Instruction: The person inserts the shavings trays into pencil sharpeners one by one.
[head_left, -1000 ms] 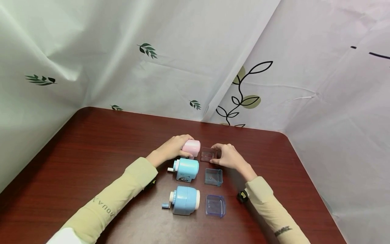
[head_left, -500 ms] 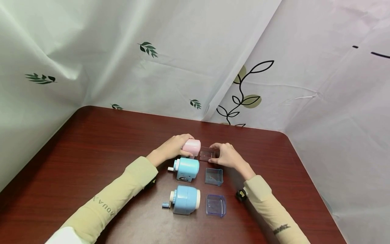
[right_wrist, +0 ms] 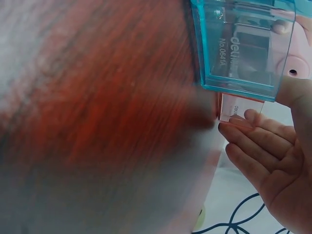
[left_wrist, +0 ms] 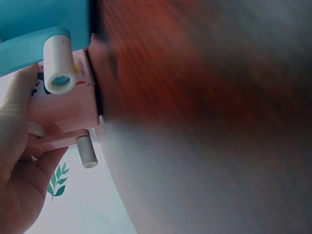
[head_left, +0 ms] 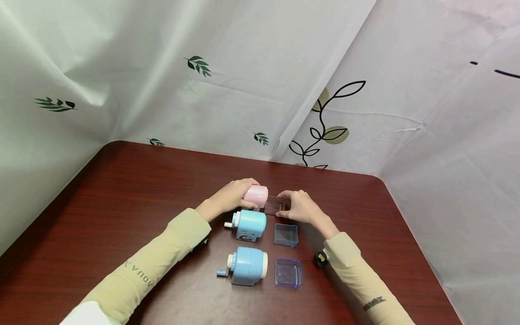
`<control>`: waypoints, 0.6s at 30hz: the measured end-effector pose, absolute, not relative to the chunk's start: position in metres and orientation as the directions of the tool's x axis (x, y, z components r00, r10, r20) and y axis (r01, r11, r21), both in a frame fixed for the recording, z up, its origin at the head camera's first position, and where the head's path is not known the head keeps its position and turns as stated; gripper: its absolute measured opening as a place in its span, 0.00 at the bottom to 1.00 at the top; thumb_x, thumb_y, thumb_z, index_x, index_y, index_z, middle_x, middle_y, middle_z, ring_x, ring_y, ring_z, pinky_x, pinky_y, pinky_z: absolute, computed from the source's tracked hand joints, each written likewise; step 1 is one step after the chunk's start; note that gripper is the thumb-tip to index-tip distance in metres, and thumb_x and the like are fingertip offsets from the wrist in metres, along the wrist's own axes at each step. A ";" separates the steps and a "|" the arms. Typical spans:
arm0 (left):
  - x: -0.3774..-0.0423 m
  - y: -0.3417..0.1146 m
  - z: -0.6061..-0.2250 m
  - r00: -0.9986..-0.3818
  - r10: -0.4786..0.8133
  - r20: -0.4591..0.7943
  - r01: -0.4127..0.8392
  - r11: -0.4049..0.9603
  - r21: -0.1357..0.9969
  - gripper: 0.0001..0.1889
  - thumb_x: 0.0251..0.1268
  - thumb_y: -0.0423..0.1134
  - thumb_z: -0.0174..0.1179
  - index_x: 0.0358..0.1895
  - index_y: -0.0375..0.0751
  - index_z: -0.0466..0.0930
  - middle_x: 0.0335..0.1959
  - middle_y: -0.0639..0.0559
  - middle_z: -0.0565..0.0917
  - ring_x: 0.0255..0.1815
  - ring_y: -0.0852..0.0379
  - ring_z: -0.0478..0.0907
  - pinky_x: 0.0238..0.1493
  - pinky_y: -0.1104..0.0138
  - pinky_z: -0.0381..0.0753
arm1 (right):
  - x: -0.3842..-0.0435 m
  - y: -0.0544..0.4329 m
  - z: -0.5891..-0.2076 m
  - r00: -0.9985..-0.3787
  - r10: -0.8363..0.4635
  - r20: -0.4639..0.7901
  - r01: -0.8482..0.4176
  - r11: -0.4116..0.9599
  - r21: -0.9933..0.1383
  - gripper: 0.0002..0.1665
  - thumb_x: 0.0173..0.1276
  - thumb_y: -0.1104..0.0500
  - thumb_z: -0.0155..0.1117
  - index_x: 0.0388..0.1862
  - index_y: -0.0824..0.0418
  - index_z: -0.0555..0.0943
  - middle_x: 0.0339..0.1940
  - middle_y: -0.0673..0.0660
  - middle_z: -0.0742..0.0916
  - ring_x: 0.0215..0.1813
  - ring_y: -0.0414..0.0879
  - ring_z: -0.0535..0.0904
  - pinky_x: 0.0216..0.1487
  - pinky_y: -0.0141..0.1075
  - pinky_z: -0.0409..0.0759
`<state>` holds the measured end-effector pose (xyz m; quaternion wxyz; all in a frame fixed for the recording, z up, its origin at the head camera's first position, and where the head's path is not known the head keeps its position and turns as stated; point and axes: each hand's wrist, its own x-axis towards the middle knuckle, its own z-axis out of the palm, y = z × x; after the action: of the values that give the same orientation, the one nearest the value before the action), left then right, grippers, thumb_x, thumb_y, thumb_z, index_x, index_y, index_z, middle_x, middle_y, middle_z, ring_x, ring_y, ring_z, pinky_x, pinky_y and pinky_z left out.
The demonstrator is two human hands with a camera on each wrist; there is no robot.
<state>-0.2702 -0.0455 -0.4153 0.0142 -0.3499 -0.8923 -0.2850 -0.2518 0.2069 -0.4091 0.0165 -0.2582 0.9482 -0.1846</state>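
My left hand grips a pink crank pencil sharpener from its left side; its crank and white handle show in the left wrist view. Facing it, my right hand holds a clear pinkish shavings drawer between thumb and fingers, low at the table. The drawer's left end is right at the sharpener's body. In the right wrist view part of this drawer is hidden behind a teal drawer.
Nearer than the pink one stand a turquoise sharpener and a light blue sharpener, cranks to the left. Right of them lie a clear teal drawer and a clear purple drawer. A white curtain hangs behind the brown table.
My right hand has moved a little left with the pinkish drawer, bringing it up to the pink sharpener. My left hand has stayed in place on the sharpener.
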 end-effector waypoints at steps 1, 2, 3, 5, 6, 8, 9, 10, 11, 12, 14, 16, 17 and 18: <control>-0.270 -0.045 -0.415 -0.755 0.616 0.225 0.633 0.593 0.499 0.31 0.52 0.47 0.72 0.57 0.38 0.72 0.48 0.45 0.81 0.41 0.53 0.78 0.44 0.61 0.79 | -0.252 0.207 -0.409 -0.865 -0.498 0.064 -0.486 0.797 -0.359 0.29 0.52 0.52 0.76 0.51 0.63 0.81 0.43 0.57 0.88 0.43 0.45 0.85 0.47 0.42 0.81; -0.270 -0.045 -0.415 -0.754 0.616 0.225 0.633 0.593 0.498 0.31 0.52 0.47 0.72 0.57 0.38 0.72 0.48 0.45 0.81 0.41 0.53 0.78 0.44 0.61 0.79 | -0.252 0.207 -0.409 -0.864 -0.499 0.065 -0.487 0.796 -0.360 0.29 0.52 0.52 0.76 0.51 0.63 0.81 0.43 0.57 0.88 0.43 0.45 0.85 0.47 0.42 0.81; -0.270 -0.045 -0.415 -0.755 0.617 0.225 0.633 0.592 0.499 0.31 0.52 0.47 0.72 0.57 0.38 0.72 0.48 0.45 0.81 0.41 0.53 0.78 0.44 0.61 0.79 | -0.252 0.206 -0.409 -0.864 -0.500 0.064 -0.487 0.795 -0.362 0.29 0.52 0.52 0.76 0.51 0.63 0.81 0.43 0.57 0.88 0.42 0.45 0.84 0.47 0.41 0.81; -0.270 -0.045 -0.415 -0.755 0.616 0.223 0.632 0.593 0.500 0.31 0.52 0.47 0.72 0.57 0.38 0.72 0.47 0.45 0.81 0.41 0.53 0.78 0.44 0.61 0.79 | -0.252 0.206 -0.409 -0.863 -0.501 0.062 -0.487 0.794 -0.365 0.29 0.52 0.52 0.76 0.51 0.63 0.81 0.42 0.57 0.88 0.41 0.44 0.84 0.46 0.41 0.81; -0.270 -0.045 -0.415 -0.756 0.616 0.222 0.630 0.593 0.501 0.31 0.52 0.47 0.72 0.57 0.38 0.72 0.47 0.45 0.81 0.41 0.53 0.78 0.45 0.61 0.79 | -0.252 0.205 -0.409 -0.863 -0.501 0.060 -0.487 0.794 -0.364 0.29 0.52 0.52 0.76 0.51 0.63 0.81 0.42 0.57 0.88 0.40 0.43 0.84 0.46 0.41 0.81; -0.270 -0.045 -0.415 -0.757 0.615 0.221 0.629 0.593 0.503 0.31 0.52 0.47 0.72 0.57 0.38 0.72 0.47 0.45 0.81 0.41 0.53 0.78 0.45 0.61 0.78 | -0.252 0.205 -0.409 -0.862 -0.503 0.058 -0.487 0.793 -0.366 0.29 0.52 0.52 0.76 0.51 0.63 0.81 0.43 0.57 0.88 0.40 0.43 0.83 0.46 0.41 0.81; -0.270 -0.045 -0.415 -0.757 0.615 0.221 0.628 0.593 0.504 0.31 0.52 0.46 0.72 0.57 0.38 0.72 0.47 0.45 0.81 0.41 0.53 0.78 0.45 0.60 0.78 | -0.252 0.204 -0.409 -0.862 -0.504 0.058 -0.488 0.792 -0.367 0.29 0.52 0.52 0.77 0.51 0.63 0.81 0.43 0.57 0.88 0.40 0.43 0.83 0.46 0.41 0.81; -0.270 -0.045 -0.415 -0.757 0.615 0.221 0.628 0.593 0.503 0.31 0.52 0.46 0.72 0.57 0.38 0.72 0.47 0.45 0.81 0.41 0.53 0.78 0.45 0.60 0.78 | -0.252 0.203 -0.409 -0.861 -0.505 0.059 -0.489 0.791 -0.368 0.29 0.52 0.52 0.77 0.51 0.63 0.81 0.43 0.57 0.88 0.41 0.43 0.83 0.46 0.41 0.81; -0.270 -0.045 -0.415 -0.756 0.615 0.223 0.630 0.592 0.503 0.31 0.52 0.46 0.72 0.57 0.38 0.72 0.47 0.45 0.81 0.41 0.53 0.78 0.45 0.60 0.78 | -0.253 0.203 -0.409 -0.860 -0.507 0.059 -0.491 0.788 -0.372 0.29 0.52 0.52 0.77 0.51 0.63 0.81 0.43 0.57 0.88 0.42 0.44 0.84 0.47 0.41 0.81; -0.270 -0.045 -0.415 -0.756 0.615 0.224 0.631 0.593 0.501 0.31 0.52 0.46 0.72 0.57 0.38 0.72 0.46 0.45 0.81 0.41 0.52 0.78 0.45 0.60 0.78 | -0.253 0.202 -0.410 -0.858 -0.510 0.060 -0.493 0.786 -0.374 0.29 0.52 0.52 0.77 0.51 0.63 0.81 0.44 0.57 0.88 0.42 0.44 0.84 0.47 0.41 0.81; -0.270 -0.045 -0.415 -0.755 0.616 0.226 0.633 0.592 0.499 0.31 0.52 0.46 0.72 0.57 0.38 0.72 0.46 0.45 0.81 0.41 0.53 0.78 0.45 0.60 0.78 | -0.253 0.201 -0.410 -0.855 -0.515 0.064 -0.498 0.780 -0.379 0.29 0.52 0.52 0.77 0.51 0.63 0.81 0.44 0.57 0.88 0.43 0.44 0.84 0.47 0.41 0.81; -0.270 -0.045 -0.415 -0.755 0.616 0.225 0.632 0.592 0.500 0.31 0.52 0.47 0.72 0.57 0.38 0.72 0.46 0.45 0.81 0.41 0.53 0.78 0.45 0.60 0.78 | -0.253 0.200 -0.410 -0.852 -0.520 0.068 -0.504 0.775 -0.382 0.29 0.52 0.52 0.77 0.51 0.63 0.81 0.44 0.56 0.88 0.42 0.44 0.84 0.47 0.41 0.81; -0.270 -0.045 -0.415 -0.756 0.615 0.224 0.631 0.592 0.502 0.31 0.52 0.47 0.72 0.57 0.38 0.72 0.46 0.45 0.81 0.41 0.53 0.78 0.45 0.60 0.78 | -0.254 0.199 -0.410 -0.851 -0.521 0.070 -0.506 0.774 -0.382 0.29 0.52 0.52 0.77 0.51 0.63 0.81 0.43 0.56 0.88 0.42 0.44 0.84 0.47 0.41 0.81; -0.270 -0.045 -0.415 -0.756 0.615 0.223 0.630 0.592 0.503 0.31 0.52 0.47 0.72 0.57 0.38 0.72 0.46 0.45 0.81 0.41 0.53 0.78 0.45 0.61 0.78 | -0.254 0.199 -0.410 -0.850 -0.522 0.071 -0.507 0.773 -0.382 0.29 0.51 0.52 0.77 0.51 0.63 0.81 0.43 0.56 0.88 0.42 0.43 0.84 0.47 0.41 0.81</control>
<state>-0.2696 -0.0453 -0.4149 0.0130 -0.3488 -0.8922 -0.2868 -0.2539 0.1988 -0.4104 0.0193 -0.2734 0.9413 -0.1971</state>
